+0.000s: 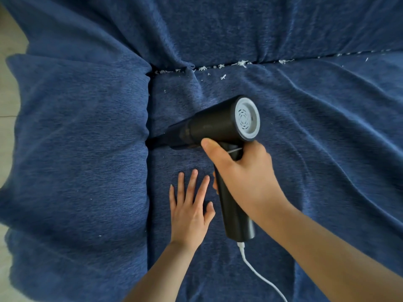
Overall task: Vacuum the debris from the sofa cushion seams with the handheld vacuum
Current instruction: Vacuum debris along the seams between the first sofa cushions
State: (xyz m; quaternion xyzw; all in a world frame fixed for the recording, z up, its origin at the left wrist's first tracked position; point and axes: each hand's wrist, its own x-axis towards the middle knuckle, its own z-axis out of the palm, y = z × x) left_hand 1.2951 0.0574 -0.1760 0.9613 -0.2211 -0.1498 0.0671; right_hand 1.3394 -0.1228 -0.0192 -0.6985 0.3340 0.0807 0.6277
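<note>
My right hand [246, 171] grips the handle of a black handheld vacuum [213, 127] with a grey vented rear cap. Its nozzle [157, 141] points left into the vertical seam [149, 118] between the blue seat cushion [283, 149] and the side cushion [76, 138]. My left hand [189, 210] lies flat on the seat cushion with fingers spread, just below the nozzle. White debris [218, 67] lines the horizontal seam at the back of the seat, with a few flecks on the cushion nearby.
A white cord [257, 271] runs from the bottom of the vacuum handle toward the lower edge of view. The blue backrest [218, 25] fills the top. Pale floor [8, 94] shows at the far left.
</note>
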